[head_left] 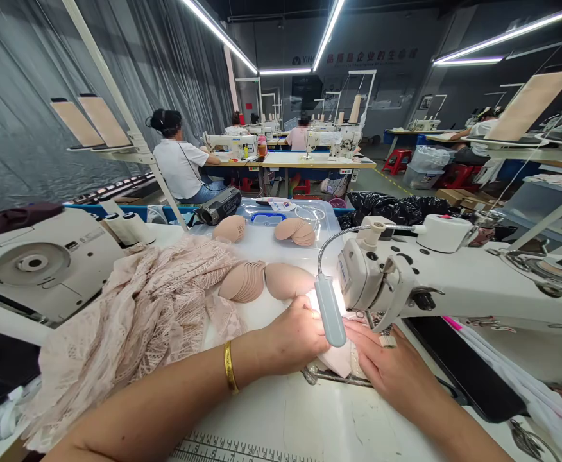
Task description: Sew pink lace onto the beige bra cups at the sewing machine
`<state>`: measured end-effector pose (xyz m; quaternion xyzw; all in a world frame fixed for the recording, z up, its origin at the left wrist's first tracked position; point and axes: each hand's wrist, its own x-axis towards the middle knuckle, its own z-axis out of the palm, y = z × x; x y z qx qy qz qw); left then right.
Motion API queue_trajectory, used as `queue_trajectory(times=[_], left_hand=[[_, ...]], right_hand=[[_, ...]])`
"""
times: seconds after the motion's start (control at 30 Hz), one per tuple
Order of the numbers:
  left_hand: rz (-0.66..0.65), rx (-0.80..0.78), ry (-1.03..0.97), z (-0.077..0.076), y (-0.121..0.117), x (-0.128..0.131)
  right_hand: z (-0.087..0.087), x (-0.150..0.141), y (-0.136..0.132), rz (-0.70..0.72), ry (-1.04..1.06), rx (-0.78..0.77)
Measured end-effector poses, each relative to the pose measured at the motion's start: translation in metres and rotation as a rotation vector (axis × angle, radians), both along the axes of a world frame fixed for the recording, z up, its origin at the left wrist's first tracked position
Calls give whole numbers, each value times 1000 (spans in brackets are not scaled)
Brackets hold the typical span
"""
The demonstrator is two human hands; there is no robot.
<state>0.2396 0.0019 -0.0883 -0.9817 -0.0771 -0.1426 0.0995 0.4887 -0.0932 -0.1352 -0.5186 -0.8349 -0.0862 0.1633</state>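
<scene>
Both hands' fingers [355, 327], partly lamp-hidden

The only view is worn on the person's head, looking forward and down from just above the near side of the white tabletop [290, 410], close over both forearms and the sewing machine [454, 269], and reaching out to rows of workstations and the far wall [358, 83].

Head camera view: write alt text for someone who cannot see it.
A person's curled left hand and flatter right hand rest on pale pink fabric at a white sewing machine, under a slim grey lamp. Beyond the left forearm lie pale pink lace and stacked beige rounded pads; people sit at other machines in the background.
</scene>
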Motion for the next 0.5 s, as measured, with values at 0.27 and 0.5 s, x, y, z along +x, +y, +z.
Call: queue_trajectory(times=[0.27, 0.5], left_hand=[[36, -62, -19, -5, -1, 3], [50, -24, -32, -8, -2, 3]], right_hand=[[-10, 4, 1, -49, 21, 28], [-14, 6, 1, -39, 64, -40]])
